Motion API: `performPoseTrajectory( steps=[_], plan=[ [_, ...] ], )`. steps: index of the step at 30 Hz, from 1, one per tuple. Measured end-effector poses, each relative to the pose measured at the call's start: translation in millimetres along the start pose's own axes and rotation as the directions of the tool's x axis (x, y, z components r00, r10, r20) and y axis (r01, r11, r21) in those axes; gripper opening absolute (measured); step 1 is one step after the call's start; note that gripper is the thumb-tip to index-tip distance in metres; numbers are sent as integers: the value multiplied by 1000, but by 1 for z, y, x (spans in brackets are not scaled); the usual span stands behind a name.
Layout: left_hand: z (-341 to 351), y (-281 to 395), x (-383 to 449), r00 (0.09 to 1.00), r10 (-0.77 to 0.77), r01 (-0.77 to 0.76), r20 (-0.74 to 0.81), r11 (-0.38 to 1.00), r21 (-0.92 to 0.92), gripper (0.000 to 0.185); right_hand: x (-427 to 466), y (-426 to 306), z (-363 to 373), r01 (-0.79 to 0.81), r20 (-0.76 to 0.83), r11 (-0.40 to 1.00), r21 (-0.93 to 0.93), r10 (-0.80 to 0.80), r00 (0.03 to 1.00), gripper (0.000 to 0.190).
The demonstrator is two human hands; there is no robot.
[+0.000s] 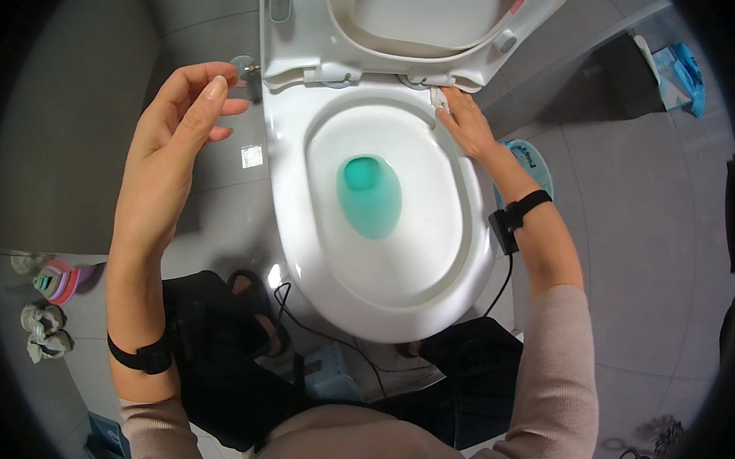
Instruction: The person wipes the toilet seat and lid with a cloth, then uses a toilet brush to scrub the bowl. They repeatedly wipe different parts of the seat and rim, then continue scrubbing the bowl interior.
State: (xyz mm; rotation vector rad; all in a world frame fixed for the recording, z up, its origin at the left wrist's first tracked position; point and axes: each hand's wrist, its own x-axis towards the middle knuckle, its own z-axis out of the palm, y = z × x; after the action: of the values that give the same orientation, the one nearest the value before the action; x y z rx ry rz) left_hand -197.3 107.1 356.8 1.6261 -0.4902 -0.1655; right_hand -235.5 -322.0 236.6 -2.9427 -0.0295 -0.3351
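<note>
A white ceramic toilet bowl (pixel 377 326) stands before me with blue-green water (pixel 369 199) at its bottom. Its seat and lid (pixel 391 49) are raised at the back. My right hand (pixel 468 120) presses a crumpled white tissue or cloth (pixel 439 98) on the back right of the rim, close to the right hinge (pixel 429 80). Part of that wad is hidden under the fingers. To the left of the bowl, my left hand (pixel 187 114) hangs in the air with fingers loosely curled and apart, holding nothing. It is near the metal wall fitting (pixel 251 68).
A round light-blue container (pixel 532 163) stands right of the bowl, partly behind my forearm. A black bin (pixel 623 78) and a blue plastic packet (pixel 689 78) are farther right. A black cable (pixel 341 338) runs below the bowl. Shoes (pixel 46 332) lie at far left.
</note>
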Motion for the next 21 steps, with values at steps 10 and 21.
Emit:
performPoseTrajectory(
  steps=[10,21],
  plan=[
    [-6,1,3,999,-29,28,18,999,31,39,-27,5,9,-216,-94,961,170,234,968,41],
    [-23,1,-8,1000,6,-7,-15,999,-37,40,-136,-21,-28,-528,8,804,272,547,837,35]
  ],
)
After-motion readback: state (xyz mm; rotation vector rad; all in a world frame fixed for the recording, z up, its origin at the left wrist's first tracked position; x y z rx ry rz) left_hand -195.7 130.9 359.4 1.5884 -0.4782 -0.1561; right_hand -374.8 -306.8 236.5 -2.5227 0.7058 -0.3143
